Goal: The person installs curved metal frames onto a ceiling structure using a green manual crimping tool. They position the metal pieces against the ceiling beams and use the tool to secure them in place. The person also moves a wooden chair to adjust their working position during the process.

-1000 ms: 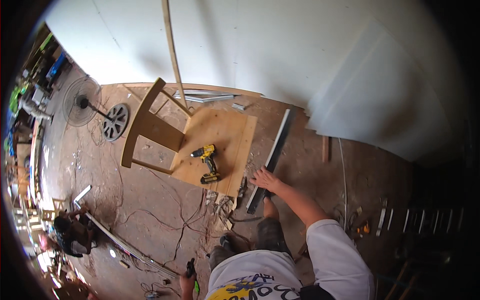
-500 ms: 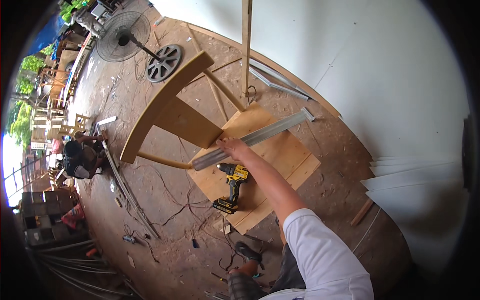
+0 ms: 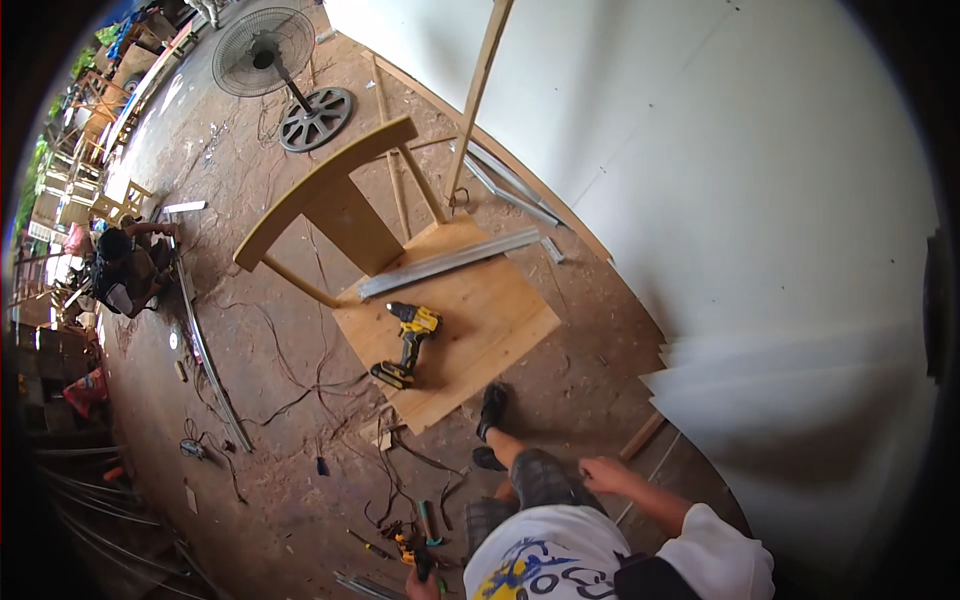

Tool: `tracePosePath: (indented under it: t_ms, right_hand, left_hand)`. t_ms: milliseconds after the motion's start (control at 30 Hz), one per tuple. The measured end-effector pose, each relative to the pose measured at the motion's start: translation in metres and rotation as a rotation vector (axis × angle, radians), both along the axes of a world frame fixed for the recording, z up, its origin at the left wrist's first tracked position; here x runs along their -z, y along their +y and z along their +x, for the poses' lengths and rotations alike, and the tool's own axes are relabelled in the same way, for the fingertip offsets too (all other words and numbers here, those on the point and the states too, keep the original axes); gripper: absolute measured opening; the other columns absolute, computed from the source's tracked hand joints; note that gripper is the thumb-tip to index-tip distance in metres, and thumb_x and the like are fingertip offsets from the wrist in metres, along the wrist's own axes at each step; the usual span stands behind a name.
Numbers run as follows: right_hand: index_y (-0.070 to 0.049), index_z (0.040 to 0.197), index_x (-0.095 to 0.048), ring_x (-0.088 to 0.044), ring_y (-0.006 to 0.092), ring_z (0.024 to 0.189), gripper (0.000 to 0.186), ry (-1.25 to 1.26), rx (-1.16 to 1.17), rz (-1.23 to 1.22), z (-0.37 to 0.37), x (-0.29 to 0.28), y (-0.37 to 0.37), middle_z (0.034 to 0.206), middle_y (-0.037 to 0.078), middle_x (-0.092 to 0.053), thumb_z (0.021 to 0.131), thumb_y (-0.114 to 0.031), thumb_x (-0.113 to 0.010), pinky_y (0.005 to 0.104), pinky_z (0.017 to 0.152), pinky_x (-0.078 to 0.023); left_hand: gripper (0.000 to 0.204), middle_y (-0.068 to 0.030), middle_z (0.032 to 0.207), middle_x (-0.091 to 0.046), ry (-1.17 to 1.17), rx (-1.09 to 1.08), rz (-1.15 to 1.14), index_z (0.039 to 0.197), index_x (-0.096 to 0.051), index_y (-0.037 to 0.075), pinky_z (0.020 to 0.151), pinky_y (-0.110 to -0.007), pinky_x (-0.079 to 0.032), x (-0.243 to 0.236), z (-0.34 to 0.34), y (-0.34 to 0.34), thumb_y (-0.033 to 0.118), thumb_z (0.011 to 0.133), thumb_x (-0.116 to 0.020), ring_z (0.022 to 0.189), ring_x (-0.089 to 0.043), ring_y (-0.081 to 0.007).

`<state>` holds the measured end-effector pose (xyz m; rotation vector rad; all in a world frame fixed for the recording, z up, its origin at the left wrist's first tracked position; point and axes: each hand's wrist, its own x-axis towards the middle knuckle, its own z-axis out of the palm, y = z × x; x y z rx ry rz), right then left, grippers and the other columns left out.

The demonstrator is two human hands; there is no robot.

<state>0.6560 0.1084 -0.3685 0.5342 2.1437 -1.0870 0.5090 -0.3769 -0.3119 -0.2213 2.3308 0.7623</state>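
My left hand (image 3: 422,586) is at the lower edge, closed around the black grip of a yellow-orange power drill (image 3: 406,550), partly cut off from clear sight. My right hand (image 3: 603,474) hangs beside my thigh, its fingers curled and nothing visible in them. Ahead of me stands a wooden chair (image 3: 345,195) with a curved top rail and a broad plywood seat (image 3: 480,325). Across the seat, near the backrest, lies a silver metal channel (image 3: 450,262). A second yellow-and-black cordless drill (image 3: 412,335) rests on its side on the seat.
A black pedestal fan (image 3: 300,100) stands beyond the chair. White panels (image 3: 750,200) fill the right side, with a wooden post (image 3: 478,100) near them. Cords, a hammer (image 3: 428,522) and metal strips (image 3: 210,350) lie on the floor. Another person (image 3: 130,265) crouches at left.
My right hand has let go of the metal channel and drawn back to my side. My view has shifted, bringing my left hand with the power drill into sight.
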Motion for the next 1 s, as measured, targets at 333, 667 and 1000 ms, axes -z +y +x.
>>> tracePosePath:
  t_ms: [333,667,1000]
  right_hand:
    - [-0.009,0.11,-0.061,-0.063,0.0308,0.096,0.026,0.222,0.343,-0.256,0.037,-0.047,-0.046,0.106,0.017,-0.066,0.095,-0.026,-0.048,0.0385,0.083,-0.048]
    - [-0.008,0.122,-0.061,-0.054,0.0179,0.114,0.038,-0.132,0.678,-0.922,0.032,0.027,-0.073,0.128,0.012,-0.06,0.096,-0.032,-0.046,0.0366,0.099,-0.04]
    - [-0.005,0.125,-0.058,-0.052,0.0183,0.121,0.044,-0.078,0.34,-0.62,0.045,0.03,-0.037,0.134,0.013,-0.056,0.091,-0.034,-0.055,0.0345,0.102,-0.04]
  left_hand:
    - [0.039,-0.0176,0.081,-0.069,0.108,0.155,-0.002,0.106,-0.068,0.004,0.071,-0.04,-0.049,0.015,0.002,0.015,0.025,0.074,-0.074,0.078,-0.068,-0.0333]
    - [0.049,-0.0216,0.096,-0.069,0.125,0.168,-0.147,0.115,-0.068,0.008,0.081,-0.045,-0.05,-0.017,0.026,0.011,0.031,0.073,-0.076,0.095,-0.066,-0.0382]
    - [0.039,-0.016,0.08,-0.068,0.118,0.091,0.002,0.114,-0.067,0.007,0.067,-0.037,-0.05,-0.047,0.028,0.081,0.018,0.077,-0.07,0.073,-0.067,-0.0236]
